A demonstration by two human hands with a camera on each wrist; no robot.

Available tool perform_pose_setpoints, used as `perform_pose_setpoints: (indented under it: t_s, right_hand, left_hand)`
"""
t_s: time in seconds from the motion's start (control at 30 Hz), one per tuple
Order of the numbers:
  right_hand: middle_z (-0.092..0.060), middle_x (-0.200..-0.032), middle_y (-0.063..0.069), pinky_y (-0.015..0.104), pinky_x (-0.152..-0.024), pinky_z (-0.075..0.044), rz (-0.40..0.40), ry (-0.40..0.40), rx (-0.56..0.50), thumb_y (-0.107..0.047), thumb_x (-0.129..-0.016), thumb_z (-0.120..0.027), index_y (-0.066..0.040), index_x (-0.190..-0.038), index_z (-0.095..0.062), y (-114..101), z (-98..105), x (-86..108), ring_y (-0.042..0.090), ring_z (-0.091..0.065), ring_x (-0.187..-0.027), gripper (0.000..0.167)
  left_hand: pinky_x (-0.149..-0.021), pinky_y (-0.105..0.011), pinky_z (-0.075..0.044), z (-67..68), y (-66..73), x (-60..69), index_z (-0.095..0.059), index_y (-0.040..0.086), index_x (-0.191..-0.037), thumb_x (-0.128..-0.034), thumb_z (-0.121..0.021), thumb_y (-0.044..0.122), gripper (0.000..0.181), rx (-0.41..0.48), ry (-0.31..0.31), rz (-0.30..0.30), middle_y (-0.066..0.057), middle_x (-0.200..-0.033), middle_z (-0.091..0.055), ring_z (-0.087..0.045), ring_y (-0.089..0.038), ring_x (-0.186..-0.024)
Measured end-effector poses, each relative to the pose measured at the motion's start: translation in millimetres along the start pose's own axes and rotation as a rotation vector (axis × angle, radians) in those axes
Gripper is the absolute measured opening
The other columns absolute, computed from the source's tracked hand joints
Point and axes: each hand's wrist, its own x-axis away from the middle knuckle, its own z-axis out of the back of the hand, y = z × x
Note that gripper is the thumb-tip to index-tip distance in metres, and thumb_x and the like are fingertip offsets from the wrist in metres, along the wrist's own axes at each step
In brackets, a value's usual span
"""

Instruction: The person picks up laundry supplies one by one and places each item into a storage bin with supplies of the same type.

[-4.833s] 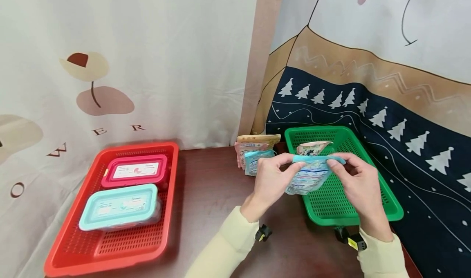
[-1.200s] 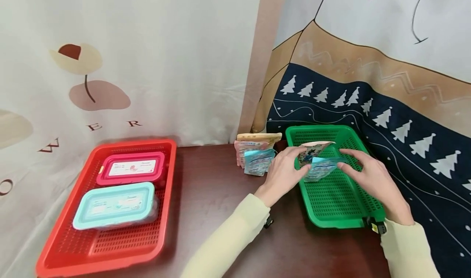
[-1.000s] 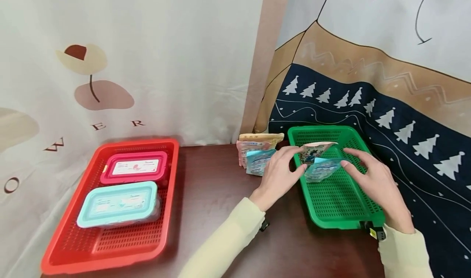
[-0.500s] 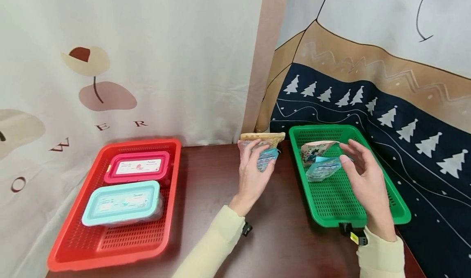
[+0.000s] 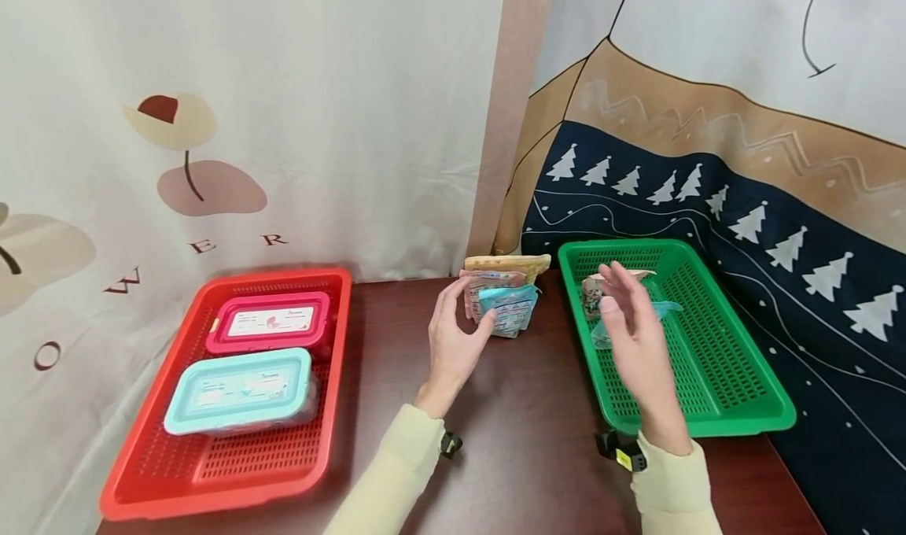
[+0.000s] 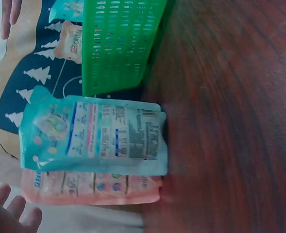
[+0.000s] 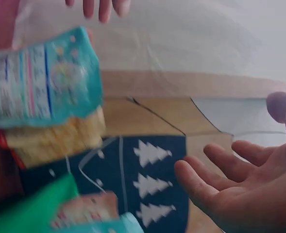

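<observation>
My left hand (image 5: pixel 453 350) is beside the standing pouches, fingers loosely bent and holding nothing. Nearest to it is a blue pouch (image 5: pixel 511 311), with a pink pouch (image 5: pixel 476 279) and a yellow pouch (image 5: pixel 508 263) behind. The left wrist view shows the blue pouch (image 6: pixel 94 136) upright on the table, apart from the fingers. Above the left part of the green basket (image 5: pixel 736 425) hovers my right hand (image 5: pixel 640 354), relaxed and without anything in it. Inside that basket are another blue pouch (image 5: pixel 602 337) and a patterned pinkish pouch (image 5: pixel 593 297), both partly hidden by the hand.
A red basket (image 5: pixel 212 503) on the left holds a container with a pink lid (image 5: pixel 272 321) and one with a light blue lid (image 5: pixel 241 389). Brown tabletop (image 5: pixel 524 417) lies between the baskets. Curtains (image 5: pixel 396 126) hang behind.
Both hands pinched a blue pouch over the green basket; it now stands in the basket, released. My left hand has moved left to the standing pouches, and my right hand has shifted left.
</observation>
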Motion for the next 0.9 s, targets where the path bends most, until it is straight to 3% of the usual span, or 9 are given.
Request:
perform_pose_setpoints:
  t_s: [0.17,0.3,0.43,0.6,0.77,0.9]
  right_hand:
    - [-0.041,-0.161,0.01,0.014,-0.108,-0.038,-0.047,-0.024,-0.096,-0.017,-0.113,-0.041,-0.007,-0.161,-0.033,4.6,-24.9,-4.7,0.029,-0.041,-0.146,0.05]
    - [-0.036,-0.164,0.009,0.033,-0.118,-0.036,-0.078,-0.028,-0.164,-0.024,-0.115,-0.033,-0.005,-0.162,-0.031,9.7,-42.4,-8.7,0.028,-0.034,-0.15,0.051]
    - [-0.03,-0.167,0.005,0.051,-0.122,-0.027,-0.104,-0.026,-0.222,-0.033,-0.115,-0.028,-0.01,-0.163,-0.028,17.2,-56.3,-11.4,0.023,-0.026,-0.155,0.054]
    - [-0.028,-0.168,0.0,0.052,-0.124,-0.022,-0.137,-0.029,-0.255,-0.042,-0.114,-0.025,-0.017,-0.165,-0.028,30.6,-69.2,-14.4,0.017,-0.022,-0.155,0.057]
    - [-0.027,-0.169,0.0,0.051,-0.125,-0.019,-0.163,-0.013,-0.278,-0.037,-0.113,-0.039,-0.025,-0.167,-0.017,44.2,-81.8,-19.8,0.018,-0.02,-0.156,0.059]
    - [-0.024,-0.17,0.001,0.05,-0.125,-0.018,-0.204,-0.002,-0.288,-0.023,-0.109,-0.054,-0.027,-0.168,-0.008,54.2,-92.2,-22.9,0.019,-0.017,-0.157,0.075]
  left_hand:
    - [-0.103,-0.049,-0.048,3.0,-6.4,1.8,-0.056,0.01,-0.145,-0.0897,-0.08,0.025,0.063,0.02,-0.029,0.062,-0.004,-0.143,-0.059,-0.058,-0.024,-0.123]
    - [-0.105,-0.052,-0.048,3.3,-9.1,1.8,-0.054,0.009,-0.146,-0.0904,-0.08,0.025,0.063,0.077,-0.048,0.117,-0.007,-0.143,-0.058,-0.06,-0.034,-0.125]
    - [-0.106,-0.051,-0.048,3.5,-10.3,0.9,-0.053,0.01,-0.147,-0.0909,-0.08,0.027,0.064,0.122,-0.061,0.18,-0.009,-0.145,-0.057,-0.059,-0.039,-0.128]
    - [-0.107,-0.048,-0.048,0.1,-13.1,-2.0,-0.053,0.01,-0.147,-0.0907,-0.081,0.026,0.065,0.165,-0.076,0.202,-0.012,-0.141,-0.061,-0.059,-0.038,-0.128]
    - [-0.109,-0.044,-0.047,-5.4,-17.3,-4.0,-0.053,0.01,-0.148,-0.092,-0.081,0.026,0.065,0.173,-0.12,0.221,-0.009,-0.141,-0.062,-0.059,-0.03,-0.13]
    - [-0.108,-0.046,-0.047,-9.1,-19.2,-3.9,-0.052,0.011,-0.148,-0.0926,-0.081,0.028,0.065,0.173,-0.156,0.23,-0.007,-0.143,-0.061,-0.058,-0.026,-0.131]
